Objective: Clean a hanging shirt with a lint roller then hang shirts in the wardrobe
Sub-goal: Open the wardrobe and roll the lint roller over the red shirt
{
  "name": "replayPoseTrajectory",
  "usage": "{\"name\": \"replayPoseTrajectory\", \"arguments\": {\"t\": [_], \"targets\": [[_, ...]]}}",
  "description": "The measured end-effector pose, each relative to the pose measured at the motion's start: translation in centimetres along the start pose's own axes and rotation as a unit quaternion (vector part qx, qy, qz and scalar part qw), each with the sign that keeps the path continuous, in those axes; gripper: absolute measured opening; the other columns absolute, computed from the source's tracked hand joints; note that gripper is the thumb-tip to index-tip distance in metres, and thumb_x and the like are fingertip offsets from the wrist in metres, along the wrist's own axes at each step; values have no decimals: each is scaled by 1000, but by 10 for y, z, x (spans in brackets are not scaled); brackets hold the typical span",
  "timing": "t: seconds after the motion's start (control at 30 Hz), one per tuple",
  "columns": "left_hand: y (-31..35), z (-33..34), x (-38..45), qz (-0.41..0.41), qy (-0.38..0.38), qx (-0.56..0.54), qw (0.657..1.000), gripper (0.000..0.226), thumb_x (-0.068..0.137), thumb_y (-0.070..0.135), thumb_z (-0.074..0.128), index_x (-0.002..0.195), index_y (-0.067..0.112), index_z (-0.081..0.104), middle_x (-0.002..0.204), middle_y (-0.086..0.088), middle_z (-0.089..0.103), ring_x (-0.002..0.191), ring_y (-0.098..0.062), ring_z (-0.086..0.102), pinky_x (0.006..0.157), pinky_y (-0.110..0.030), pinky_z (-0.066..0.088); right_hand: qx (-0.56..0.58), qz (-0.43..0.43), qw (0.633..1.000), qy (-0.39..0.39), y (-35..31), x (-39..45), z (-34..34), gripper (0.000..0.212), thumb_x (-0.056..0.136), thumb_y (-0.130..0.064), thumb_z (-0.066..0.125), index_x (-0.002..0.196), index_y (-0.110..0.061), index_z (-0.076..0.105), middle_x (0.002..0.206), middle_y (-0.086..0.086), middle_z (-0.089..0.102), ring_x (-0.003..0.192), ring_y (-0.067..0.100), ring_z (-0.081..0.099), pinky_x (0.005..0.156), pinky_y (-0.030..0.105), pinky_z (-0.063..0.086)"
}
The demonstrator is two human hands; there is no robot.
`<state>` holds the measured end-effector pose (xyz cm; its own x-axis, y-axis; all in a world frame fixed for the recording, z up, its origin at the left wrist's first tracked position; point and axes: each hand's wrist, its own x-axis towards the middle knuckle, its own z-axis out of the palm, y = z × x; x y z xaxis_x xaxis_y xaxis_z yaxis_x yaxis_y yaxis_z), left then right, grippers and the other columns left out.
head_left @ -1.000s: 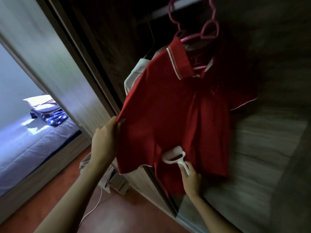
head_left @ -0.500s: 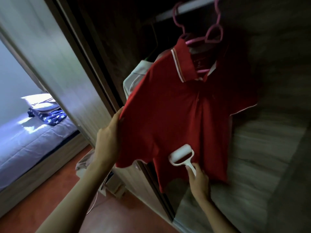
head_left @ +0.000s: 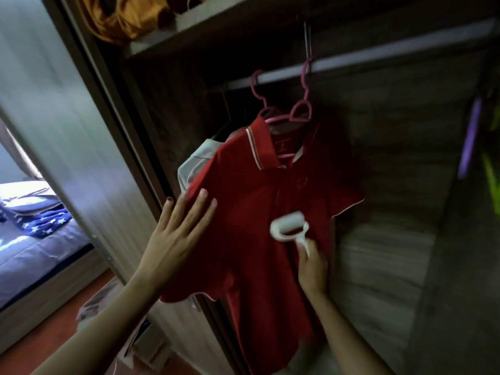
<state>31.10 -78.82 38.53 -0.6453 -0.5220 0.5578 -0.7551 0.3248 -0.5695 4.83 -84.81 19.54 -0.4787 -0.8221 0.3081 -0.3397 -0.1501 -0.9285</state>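
Rolling the white lint roller (head_left: 289, 225) up the chest of the red polo shirt (head_left: 259, 212), we grip its handle in our right hand (head_left: 311, 267), fingers curled round the grip so the drum lies flat against the cloth just below the placket. Our left hand (head_left: 173, 234) is spread, fingers straight, its palm and fingertips laid on the shirt's sleeve and shoulder; we judge it is there to steady the fabric and keep it taut, since a garment that hangs free would swing away from the roller. The two hands are apart, one at each side of the shirt's front.

The shirt hangs on a pink hanger (head_left: 293, 115) hooked over the wardrobe rail (head_left: 378, 59), which keeps the front open and at working height. Behind it a white garment (head_left: 193, 165) hangs on the same rail, so the wardrobe already holds at least one other piece. A wooden shelf (head_left: 216, 20) sits above the rail with an orange bundle (head_left: 119, 20) on it. Off to our left a bed (head_left: 40, 255) carries a folded star-patterned cloth (head_left: 43, 220).

By our reckoning the cleaning step is in hand, and the lower front and the far sleeve may need passes yet.
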Motion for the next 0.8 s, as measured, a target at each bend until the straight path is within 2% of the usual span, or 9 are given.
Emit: {"name": "replayPoseTrajectory", "arguments": {"t": [0.07,0.13,0.27,0.33,0.43,0.6,0.67,0.7,0.8], "targets": [[-4,4,3,34,1,37,999,79,80,20,34,153,19,2,161,-4,-10,147,-30,-9,117,-49,-3,-3,40,998,-44,14,-15,-3,19,98,-28,50,80,-22,56,69,-9,57,73,22,61,60,22,32],[-8,8,7,51,-7,59,997,73,82,18,30,152,19,10,161,-4,-3,147,-30,-6,117,-51,1,22,55,997,-47,10,-19,-10,24,98,-33,47,76,-26,53,63,-8,56,59,12,54,56,21,37],[-15,11,17,42,-13,73,996,65,84,16,28,149,14,27,158,-8,13,147,-29,1,117,-49,2,69,2,996,47,-41,23,-28,17,99,-34,45,89,-29,58,68,-7,59,59,1,54,55,13,38],[-18,10,22,19,-5,67,998,65,83,14,29,147,11,32,158,-10,16,147,-28,1,118,-48,2,85,-16,991,100,-70,57,-36,18,100,-36,42,88,-29,54,67,-8,56,60,3,53,55,19,39],[-23,14,27,1,1,66,998,66,81,16,30,146,8,33,158,-12,19,148,-27,0,118,-46,0,98,-21,985,143,-91,92,-44,21,101,-36,40,93,-23,55,66,-9,55,58,3,53,52,17,37],[-29,21,26,33,-27,81,996,71,79,20,30,149,11,26,160,-6,4,148,-26,-1,119,-50,-1,47,20,996,75,-39,78,-16,25,99,-37,44,96,-18,61,75,-3,61,71,19,60,62,27,39],[-30,18,25,40,-41,85,995,72,81,23,39,151,16,23,160,-8,7,148,-25,-1,119,-51,-1,20,40,999,7,-14,62,-10,28,98,-38,44,89,-17,59,72,-2,60,72,22,60,58,28,40],[-30,17,25,37,-53,82,994,76,81,25,52,151,18,23,160,-9,10,148,-25,0,118,-53,-1,16,50,999,-14,-6,57,-10,28,98,-39,44,87,-17,58,70,-2,58,71,23,60,57,29,41],[-29,13,28,19,-92,66,993,104,63,21,82,150,22,26,158,-11,17,146,-26,3,115,-58,3,39,56,997,27,-9,63,-18,27,99,-39,43,92,-19,60,74,-4,60,73,21,60,65,32,43]]}}
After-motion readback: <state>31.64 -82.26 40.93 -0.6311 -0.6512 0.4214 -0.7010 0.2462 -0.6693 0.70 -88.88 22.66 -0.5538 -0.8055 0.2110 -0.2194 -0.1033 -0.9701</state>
